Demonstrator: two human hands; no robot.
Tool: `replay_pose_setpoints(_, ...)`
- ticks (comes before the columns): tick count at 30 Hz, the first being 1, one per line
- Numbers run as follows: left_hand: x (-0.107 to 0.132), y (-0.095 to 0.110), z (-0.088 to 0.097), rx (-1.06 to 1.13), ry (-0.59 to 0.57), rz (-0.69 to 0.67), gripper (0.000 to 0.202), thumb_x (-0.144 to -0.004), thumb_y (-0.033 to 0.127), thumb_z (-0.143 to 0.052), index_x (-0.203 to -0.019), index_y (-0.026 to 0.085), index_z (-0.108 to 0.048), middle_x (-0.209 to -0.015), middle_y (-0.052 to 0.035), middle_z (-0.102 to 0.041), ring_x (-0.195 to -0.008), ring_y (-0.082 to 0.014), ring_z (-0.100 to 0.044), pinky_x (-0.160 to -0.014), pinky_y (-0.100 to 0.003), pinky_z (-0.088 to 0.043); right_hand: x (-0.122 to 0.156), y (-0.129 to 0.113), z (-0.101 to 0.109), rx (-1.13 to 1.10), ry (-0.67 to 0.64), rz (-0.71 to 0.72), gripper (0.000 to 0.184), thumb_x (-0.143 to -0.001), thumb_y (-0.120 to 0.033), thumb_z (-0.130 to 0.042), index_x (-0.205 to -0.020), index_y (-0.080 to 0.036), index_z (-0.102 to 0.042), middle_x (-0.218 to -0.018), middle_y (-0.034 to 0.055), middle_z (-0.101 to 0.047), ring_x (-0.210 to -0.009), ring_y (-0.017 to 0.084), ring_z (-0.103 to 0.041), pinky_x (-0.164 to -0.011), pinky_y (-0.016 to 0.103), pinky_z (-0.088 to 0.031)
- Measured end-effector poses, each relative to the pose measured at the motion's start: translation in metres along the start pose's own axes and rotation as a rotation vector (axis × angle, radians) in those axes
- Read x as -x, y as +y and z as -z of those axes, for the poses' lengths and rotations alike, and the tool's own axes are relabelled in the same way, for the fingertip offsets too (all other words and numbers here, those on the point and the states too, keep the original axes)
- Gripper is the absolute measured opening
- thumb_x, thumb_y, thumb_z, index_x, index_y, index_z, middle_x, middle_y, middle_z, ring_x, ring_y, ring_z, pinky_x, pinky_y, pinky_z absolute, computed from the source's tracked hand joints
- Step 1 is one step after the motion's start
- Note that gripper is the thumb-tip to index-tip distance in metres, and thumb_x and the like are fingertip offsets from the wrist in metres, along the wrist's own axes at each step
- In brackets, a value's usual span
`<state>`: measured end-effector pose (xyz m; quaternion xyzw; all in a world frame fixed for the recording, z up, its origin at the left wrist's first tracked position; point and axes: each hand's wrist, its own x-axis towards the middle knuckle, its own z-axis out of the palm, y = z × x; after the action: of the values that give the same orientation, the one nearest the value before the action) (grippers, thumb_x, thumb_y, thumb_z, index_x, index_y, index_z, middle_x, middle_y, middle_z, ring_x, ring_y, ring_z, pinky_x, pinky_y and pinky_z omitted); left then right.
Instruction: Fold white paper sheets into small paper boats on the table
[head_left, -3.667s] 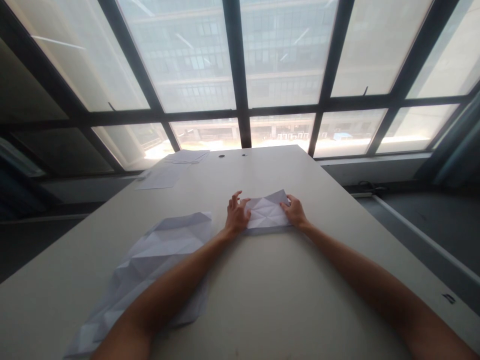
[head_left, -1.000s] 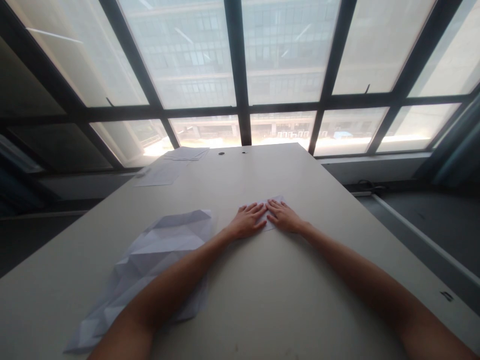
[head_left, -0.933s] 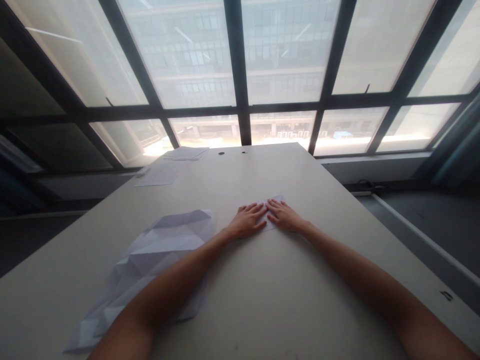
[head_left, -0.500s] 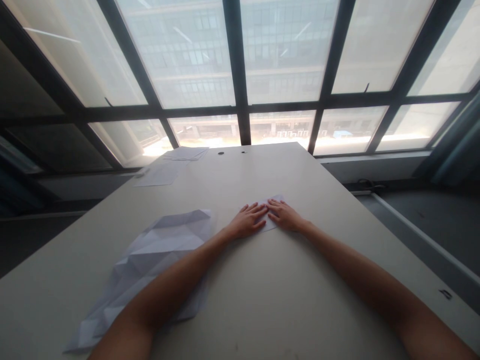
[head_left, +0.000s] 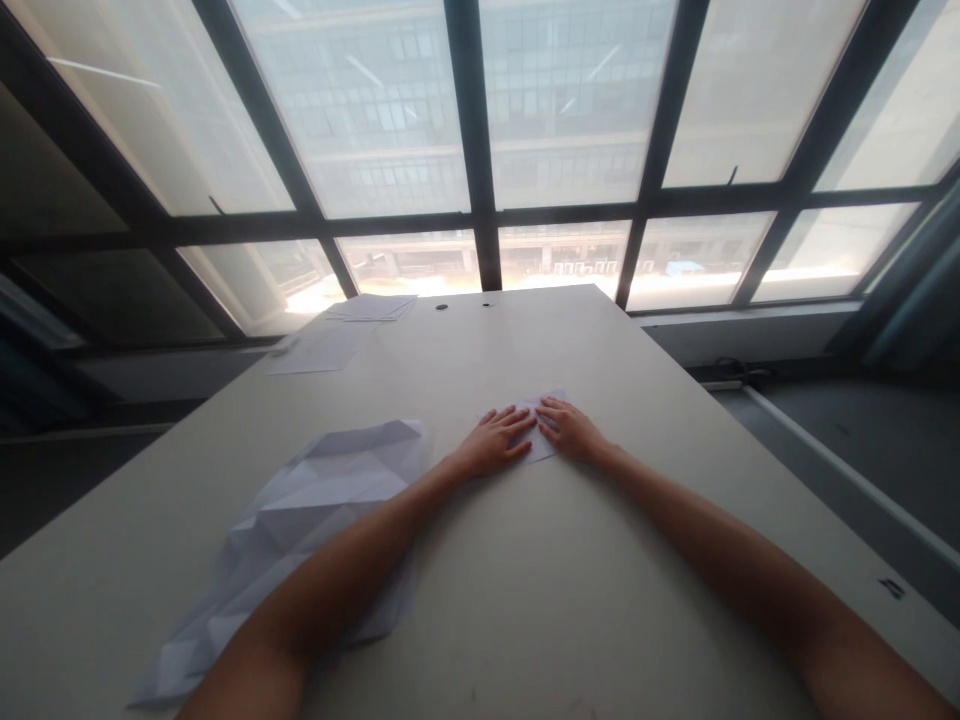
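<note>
A small folded white paper (head_left: 541, 450) lies flat on the pale table (head_left: 525, 600), straight ahead of me. My left hand (head_left: 495, 443) rests palm down on its left part, and my right hand (head_left: 570, 430) presses on its right part. The fingertips of the two hands nearly meet, and they hide most of the paper. Neither hand grips it. Left of them, partly under my left forearm, lies a large creased white paper sheet (head_left: 315, 510) with many angular folds.
Loose paper sheets (head_left: 371, 309) and a single sheet (head_left: 319, 350) lie at the far end of the table. Near them are two small dark holes (head_left: 442, 307) in the tabletop. Behind the table stands a large dark-framed window (head_left: 472, 220).
The folded paper is smaller and flatter than in the oldest frame. My hands have moved from curled at its sides to lying flat on top. Over the last second they barely moved.
</note>
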<state>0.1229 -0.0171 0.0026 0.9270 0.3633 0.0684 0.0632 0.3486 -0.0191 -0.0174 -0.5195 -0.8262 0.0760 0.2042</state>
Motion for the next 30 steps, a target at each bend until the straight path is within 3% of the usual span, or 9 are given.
replay_pose_setpoints(3, 0.001, 0.0, 0.001, 0.001, 0.002, 0.002, 0.058, -0.101, 0.054, -0.033, -0.154, 0.031, -0.035, -0.161, -0.0017, -0.032, -0.149, -0.0257, -0.026, -0.122, -0.05, -0.019, 0.0, 0.002, 0.001, 0.045, 0.086, -0.12, 0.048, -0.094, -0.03, -0.049, -0.138, -0.013, -0.057, -0.15, 0.0158, -0.047, -0.141, 0.025, -0.039, -0.119, 0.039, -0.027)
replay_pose_setpoints(6, 0.001, 0.0, 0.002, 0.003, -0.003, -0.002, 0.056, -0.101, 0.054, -0.035, -0.152, 0.033, -0.038, -0.161, -0.0015, -0.032, -0.149, -0.0258, -0.027, -0.122, -0.05, -0.018, 0.0, 0.007, 0.001, 0.082, 0.197, -0.296, 0.056, -0.091, -0.028, -0.051, -0.144, -0.01, -0.048, -0.151, 0.0192, -0.043, -0.142, 0.028, -0.036, -0.118, 0.041, -0.026)
replay_pose_setpoints(9, 0.001, 0.0, 0.003, 0.008, -0.009, -0.002, 0.054, -0.101, 0.053, -0.036, -0.151, 0.034, -0.041, -0.161, -0.001, -0.032, -0.149, -0.0258, -0.027, -0.122, -0.05, -0.018, -0.001, 0.011, 0.002, 0.082, 0.222, -0.396, 0.061, -0.09, -0.031, -0.053, -0.145, -0.008, -0.044, -0.144, 0.0202, -0.051, -0.137, 0.03, -0.043, -0.115, 0.042, -0.029)
replay_pose_setpoints(13, 0.001, 0.0, 0.001, 0.006, -0.004, 0.001, 0.053, -0.1, 0.053, -0.036, -0.15, 0.035, -0.042, -0.161, -0.0003, -0.033, -0.149, -0.0255, -0.027, -0.122, -0.05, -0.018, -0.002, 0.012, 0.002, 0.068, 0.23, -0.385, 0.056, -0.089, -0.03, -0.054, -0.142, -0.012, -0.048, -0.131, 0.0169, -0.063, -0.126, 0.029, -0.054, -0.11, 0.04, -0.034)
replay_pose_setpoints(18, 0.001, -0.001, 0.0, 0.01, 0.02, 0.004, 0.06, -0.1, 0.054, -0.035, -0.155, 0.029, -0.034, -0.161, -0.0024, -0.033, -0.149, -0.0245, -0.026, -0.122, -0.047, -0.019, -0.002, 0.01, 0.004, 0.024, 0.234, -0.377, 0.055, -0.088, -0.026, -0.054, -0.141, -0.013, -0.049, -0.133, 0.0165, -0.062, -0.125, 0.028, -0.055, -0.11, 0.04, -0.035)
replay_pose_setpoints(23, 0.0, -0.003, -0.003, -0.012, 0.012, 0.022, 0.06, -0.1, 0.055, -0.034, -0.153, 0.028, -0.037, -0.163, -0.0034, -0.027, -0.15, -0.0255, -0.023, -0.122, -0.046, -0.019, -0.003, 0.009, 0.006, -0.07, 0.309, -0.35, 0.053, -0.087, -0.021, -0.049, -0.138, -0.013, -0.051, -0.136, 0.0138, -0.061, -0.125, 0.025, -0.056, -0.11, 0.036, -0.037)
replay_pose_setpoints(26, 0.0, -0.003, -0.004, -0.039, 0.014, 0.056, 0.059, -0.099, 0.057, -0.035, -0.151, 0.03, -0.039, -0.164, -0.004, -0.025, -0.151, -0.0284, -0.02, -0.122, -0.05, -0.018, -0.003, 0.008, 0.009, -0.153, 0.349, -0.347, 0.051, -0.086, -0.02, -0.048, -0.136, -0.016, -0.053, -0.132, 0.0117, -0.064, -0.118, 0.023, -0.06, -0.102, 0.033, -0.045)
replay_pose_setpoints(30, 0.001, 0.0, -0.003, -0.055, 0.052, 0.088, 0.058, -0.099, 0.056, -0.037, -0.15, 0.028, -0.042, -0.158, -0.0087, -0.036, -0.146, -0.0296, -0.029, -0.121, -0.05, -0.021, -0.003, 0.012, 0.011, -0.221, 0.337, -0.447, 0.051, -0.084, -0.022, -0.054, -0.134, -0.02, -0.054, -0.119, 0.0109, -0.07, -0.103, 0.025, -0.067, -0.087, 0.034, -0.052)
